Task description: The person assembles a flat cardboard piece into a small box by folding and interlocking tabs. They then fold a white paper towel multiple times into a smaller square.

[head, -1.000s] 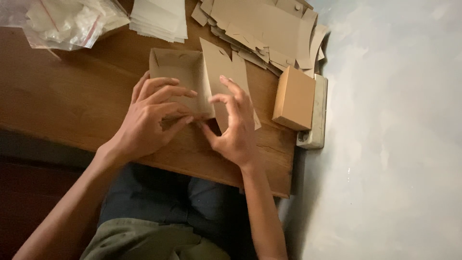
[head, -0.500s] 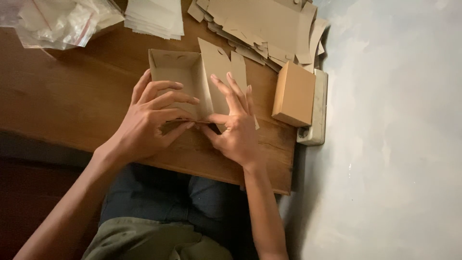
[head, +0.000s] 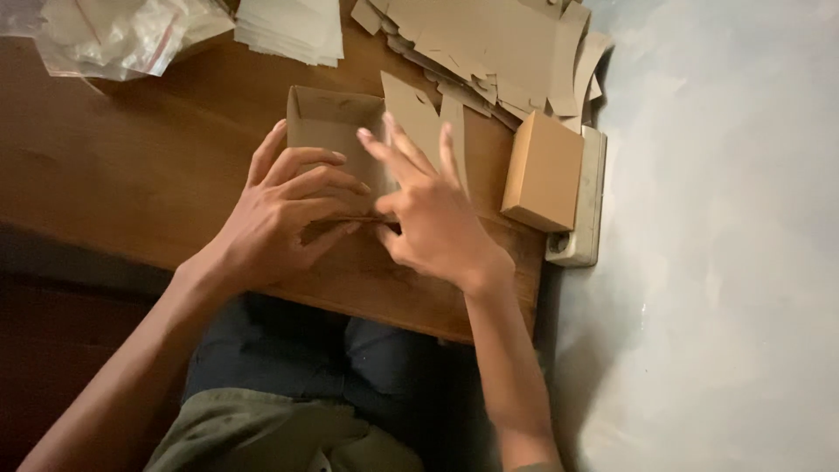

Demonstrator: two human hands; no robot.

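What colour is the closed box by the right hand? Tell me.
The closed box is plain light brown cardboard, seen best in the head view, beside the right hand.

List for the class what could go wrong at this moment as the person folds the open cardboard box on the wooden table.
1. Both the left hand and right hand press on the open cardboard box; its thin wall might buckle.
2. The finished closed box sits near the table's edge, partly on a white power strip; a nudge could knock it off.
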